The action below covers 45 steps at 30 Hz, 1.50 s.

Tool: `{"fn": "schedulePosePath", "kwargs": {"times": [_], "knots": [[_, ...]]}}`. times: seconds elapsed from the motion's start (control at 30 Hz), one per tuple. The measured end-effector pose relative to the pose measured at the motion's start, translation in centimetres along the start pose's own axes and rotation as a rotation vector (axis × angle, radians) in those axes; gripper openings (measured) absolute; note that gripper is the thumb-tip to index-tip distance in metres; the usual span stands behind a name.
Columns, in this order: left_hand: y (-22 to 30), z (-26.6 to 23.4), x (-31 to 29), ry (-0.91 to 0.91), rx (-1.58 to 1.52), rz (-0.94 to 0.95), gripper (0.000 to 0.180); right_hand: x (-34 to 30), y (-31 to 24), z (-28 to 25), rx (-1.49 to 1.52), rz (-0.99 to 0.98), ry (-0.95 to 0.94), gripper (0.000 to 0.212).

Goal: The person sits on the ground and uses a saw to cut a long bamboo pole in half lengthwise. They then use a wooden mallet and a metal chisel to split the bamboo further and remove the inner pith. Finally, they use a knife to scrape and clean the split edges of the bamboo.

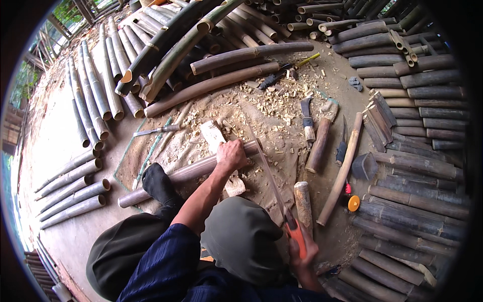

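A brown bamboo pole point(196, 170) lies slanted in front of me, resting across a pale cut wood block point(213, 135). My left hand point(231, 155) is closed around the pole near its right end. In my right hand point(303, 247) is a handsaw point(271, 182), gripped by its orange handle. Its long blade points away from me and crosses the pole just right of my left hand. Whether the teeth have entered the bamboo, I cannot tell. My dark-socked left foot point(159, 184) rests against the pole toward its left end.
Wood chips point(274, 103) litter the ground ahead. To the right lie a hatchet-like blade point(307, 119), a short bamboo piece point(318, 145), a long bamboo stick point(342, 168), and an orange disc point(353, 203). A chisel-like tool point(157, 130) lies left. Bamboo stacks point(437, 110) surround the workspace.
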<state>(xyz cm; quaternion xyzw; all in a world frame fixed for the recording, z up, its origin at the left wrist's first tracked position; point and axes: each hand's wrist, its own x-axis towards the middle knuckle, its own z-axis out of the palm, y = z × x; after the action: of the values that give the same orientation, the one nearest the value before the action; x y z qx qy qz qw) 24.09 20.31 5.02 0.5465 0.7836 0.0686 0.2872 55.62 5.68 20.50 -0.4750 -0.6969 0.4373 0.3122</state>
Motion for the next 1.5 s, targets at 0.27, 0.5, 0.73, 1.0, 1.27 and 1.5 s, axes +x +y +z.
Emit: {"fn": "schedulePosePath", "kwargs": {"times": [0.27,0.5,0.73,1.0,1.27,1.5], "knots": [[-0.6,1.7,0.5,0.068,-0.01,-0.004,0.021,9.8,1.3,5.3,-0.081,-0.022,0.004,0.04],[-0.4,1.2,1.1,0.06,-0.021,-0.013,0.021,4.9,2.1,2.2,-0.115,-0.145,0.001,0.035],[-0.2,0.1,0.5,0.034,-0.005,-0.049,0.023,3.7,1.0,0.9,-0.054,-0.053,-0.037,0.043],[0.5,0.4,0.4,0.044,-0.027,-0.075,0.026,11.6,2.6,5.8,-0.059,-0.08,0.004,0.035],[-0.8,1.1,0.9,0.053,-0.001,-0.094,0.027,0.9,0.4,-0.7,-0.007,-0.006,-0.037,0.037],[-0.4,0.6,0.6,0.038,-0.008,-0.098,0.028,9.7,1.7,4.9,-0.076,-0.047,-0.048,0.037]]}}
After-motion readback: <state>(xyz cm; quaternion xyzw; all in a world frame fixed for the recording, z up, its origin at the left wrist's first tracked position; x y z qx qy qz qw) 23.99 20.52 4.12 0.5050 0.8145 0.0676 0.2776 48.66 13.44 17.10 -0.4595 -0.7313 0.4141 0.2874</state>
